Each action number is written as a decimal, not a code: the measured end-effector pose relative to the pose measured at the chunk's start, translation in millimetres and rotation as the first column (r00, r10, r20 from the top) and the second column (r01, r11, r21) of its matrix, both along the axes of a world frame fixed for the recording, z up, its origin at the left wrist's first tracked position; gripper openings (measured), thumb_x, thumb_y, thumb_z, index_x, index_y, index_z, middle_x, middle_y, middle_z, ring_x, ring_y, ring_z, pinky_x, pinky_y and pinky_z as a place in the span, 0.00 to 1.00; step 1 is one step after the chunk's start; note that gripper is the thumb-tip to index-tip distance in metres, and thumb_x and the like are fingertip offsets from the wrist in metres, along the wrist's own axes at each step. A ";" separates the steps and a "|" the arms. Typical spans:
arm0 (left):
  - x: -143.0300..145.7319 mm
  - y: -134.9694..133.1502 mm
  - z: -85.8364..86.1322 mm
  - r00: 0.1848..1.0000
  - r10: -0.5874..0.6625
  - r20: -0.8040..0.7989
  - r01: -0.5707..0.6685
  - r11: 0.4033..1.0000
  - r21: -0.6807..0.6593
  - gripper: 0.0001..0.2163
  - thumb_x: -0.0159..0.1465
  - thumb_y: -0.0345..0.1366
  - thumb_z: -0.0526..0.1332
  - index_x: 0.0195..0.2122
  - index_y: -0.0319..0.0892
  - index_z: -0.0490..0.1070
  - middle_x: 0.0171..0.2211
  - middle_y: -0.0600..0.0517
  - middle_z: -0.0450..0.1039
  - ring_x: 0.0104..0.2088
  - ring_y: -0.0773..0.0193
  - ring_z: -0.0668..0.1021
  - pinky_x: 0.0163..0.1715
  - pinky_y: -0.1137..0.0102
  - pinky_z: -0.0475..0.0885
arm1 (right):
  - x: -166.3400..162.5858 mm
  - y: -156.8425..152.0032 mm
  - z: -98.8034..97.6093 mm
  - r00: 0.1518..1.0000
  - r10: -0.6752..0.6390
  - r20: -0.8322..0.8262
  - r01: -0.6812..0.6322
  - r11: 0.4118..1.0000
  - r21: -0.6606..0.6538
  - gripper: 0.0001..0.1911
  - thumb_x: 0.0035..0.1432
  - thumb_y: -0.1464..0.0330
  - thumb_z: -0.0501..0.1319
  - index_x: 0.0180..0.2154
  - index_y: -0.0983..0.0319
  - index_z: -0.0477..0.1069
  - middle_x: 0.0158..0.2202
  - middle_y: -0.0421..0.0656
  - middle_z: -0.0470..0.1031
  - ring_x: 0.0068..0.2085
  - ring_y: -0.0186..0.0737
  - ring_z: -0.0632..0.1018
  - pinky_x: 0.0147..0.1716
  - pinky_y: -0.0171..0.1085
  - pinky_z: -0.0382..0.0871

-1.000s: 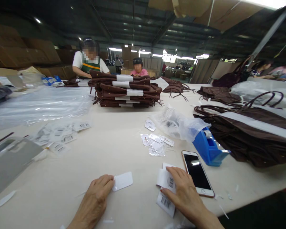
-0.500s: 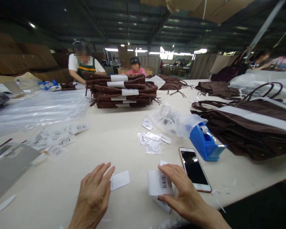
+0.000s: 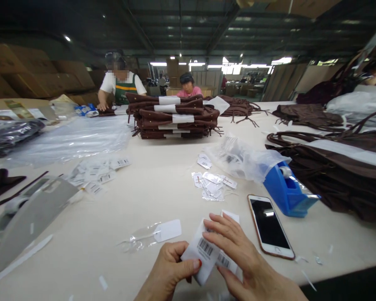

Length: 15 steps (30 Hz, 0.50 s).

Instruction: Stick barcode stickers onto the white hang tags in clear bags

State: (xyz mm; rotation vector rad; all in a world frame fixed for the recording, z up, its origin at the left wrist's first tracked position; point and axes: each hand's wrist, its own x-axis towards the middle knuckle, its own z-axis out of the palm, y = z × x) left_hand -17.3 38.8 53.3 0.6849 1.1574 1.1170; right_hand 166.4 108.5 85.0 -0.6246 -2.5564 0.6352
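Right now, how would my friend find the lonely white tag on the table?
On the big pale table, find the left hand pinching a barcode label. Just beyond that hand lies a white tag, clear plastic trailing to its left. Unlike the heaped tags farther back, it lies alone, blank side up.

You have one lone tag near, one phone right, one blue dispenser right, one grey dispenser left.
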 end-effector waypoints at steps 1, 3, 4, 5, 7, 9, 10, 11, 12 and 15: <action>1.5 -0.8 -1.7 0.999 0.035 0.010 -0.035 0.999 0.003 0.12 0.44 0.40 0.67 0.22 0.34 0.73 0.19 0.51 0.69 0.21 0.69 0.66 0.20 0.75 0.58 | -1.3 -2.9 -3.5 0.999 -0.033 -0.027 0.033 0.999 0.010 0.29 0.49 0.75 0.54 0.55 0.57 0.58 0.57 0.42 0.61 0.59 0.43 0.58 0.58 0.50 0.47; 5.1 -1.8 -4.0 0.996 0.077 0.042 -0.078 0.997 0.015 0.13 0.44 0.41 0.68 0.24 0.34 0.74 0.20 0.50 0.70 0.21 0.68 0.67 0.18 0.75 0.58 | -6.2 -9.8 -14.9 0.992 -0.090 -0.082 0.092 0.996 0.020 0.26 0.51 0.72 0.55 0.53 0.58 0.60 0.54 0.43 0.65 0.58 0.45 0.61 0.57 0.50 0.49; 6.7 -2.2 -4.7 0.994 0.083 0.068 -0.085 0.996 0.024 0.13 0.44 0.41 0.68 0.23 0.34 0.74 0.19 0.50 0.69 0.20 0.69 0.66 0.18 0.75 0.59 | -9.6 -13.5 -22.1 0.987 -0.112 -0.111 0.115 0.993 0.019 0.24 0.52 0.70 0.56 0.53 0.58 0.61 0.52 0.44 0.67 0.56 0.46 0.63 0.57 0.51 0.50; 8.0 -2.7 -5.2 0.992 0.082 0.095 -0.085 0.996 0.033 0.13 0.45 0.41 0.67 0.23 0.34 0.74 0.18 0.51 0.69 0.19 0.69 0.66 0.18 0.75 0.59 | -13.2 -17.1 -29.8 0.982 -0.132 -0.135 0.135 0.991 0.010 0.23 0.52 0.68 0.57 0.52 0.59 0.62 0.50 0.45 0.69 0.55 0.47 0.64 0.57 0.51 0.50; 9.4 -3.8 -5.9 0.989 0.078 0.123 -0.085 0.995 0.056 0.12 0.46 0.40 0.67 0.23 0.35 0.74 0.18 0.52 0.68 0.20 0.70 0.66 0.21 0.74 0.60 | -19.9 -23.3 -43.3 0.972 -0.155 -0.175 0.152 0.988 -0.028 0.22 0.53 0.66 0.58 0.51 0.60 0.63 0.47 0.45 0.72 0.53 0.47 0.67 0.57 0.50 0.51; 9.8 -5.1 -6.1 0.991 0.083 0.107 -0.093 0.992 0.085 0.11 0.46 0.40 0.67 0.23 0.35 0.74 0.19 0.52 0.69 0.22 0.69 0.67 0.25 0.74 0.61 | -24.7 -27.3 -51.4 0.968 -0.148 -0.203 0.135 0.988 -0.079 0.20 0.54 0.67 0.58 0.50 0.59 0.63 0.46 0.44 0.73 0.51 0.44 0.69 0.57 0.47 0.52; 9.9 -5.7 -5.8 0.992 0.091 0.086 -0.099 0.991 0.094 0.11 0.46 0.40 0.67 0.22 0.35 0.74 0.19 0.52 0.69 0.23 0.69 0.67 0.26 0.74 0.61 | -26.1 -28.4 -52.9 0.966 -0.146 -0.213 0.125 0.986 -0.106 0.20 0.54 0.67 0.57 0.50 0.58 0.63 0.46 0.43 0.73 0.50 0.42 0.70 0.56 0.45 0.52; 10.3 -6.3 -5.3 0.993 0.099 0.064 -0.105 0.990 0.096 0.11 0.46 0.40 0.67 0.22 0.35 0.74 0.19 0.52 0.69 0.24 0.69 0.67 0.26 0.74 0.61 | -27.1 -28.9 -53.0 0.964 -0.147 -0.222 0.118 0.983 -0.140 0.19 0.55 0.67 0.57 0.49 0.57 0.63 0.45 0.43 0.73 0.49 0.41 0.71 0.56 0.44 0.53; 10.9 -6.7 -4.5 0.993 0.107 0.046 -0.110 0.990 0.091 0.12 0.46 0.41 0.67 0.22 0.35 0.74 0.19 0.52 0.69 0.23 0.69 0.67 0.26 0.74 0.61 | -27.8 -29.1 -52.0 0.960 -0.154 -0.233 0.113 0.977 -0.180 0.17 0.55 0.67 0.56 0.49 0.56 0.64 0.45 0.42 0.73 0.47 0.40 0.72 0.56 0.44 0.54; 14.4 -7.3 -1.3 0.989 0.144 0.018 -0.145 0.987 0.065 0.13 0.45 0.42 0.67 0.23 0.36 0.71 0.17 0.54 0.68 0.21 0.69 0.69 0.23 0.74 0.63 | -29.1 -28.1 -47.0 0.945 -0.176 -0.274 0.094 0.953 -0.287 0.13 0.57 0.68 0.54 0.45 0.55 0.66 0.40 0.40 0.74 0.43 0.37 0.74 0.54 0.43 0.57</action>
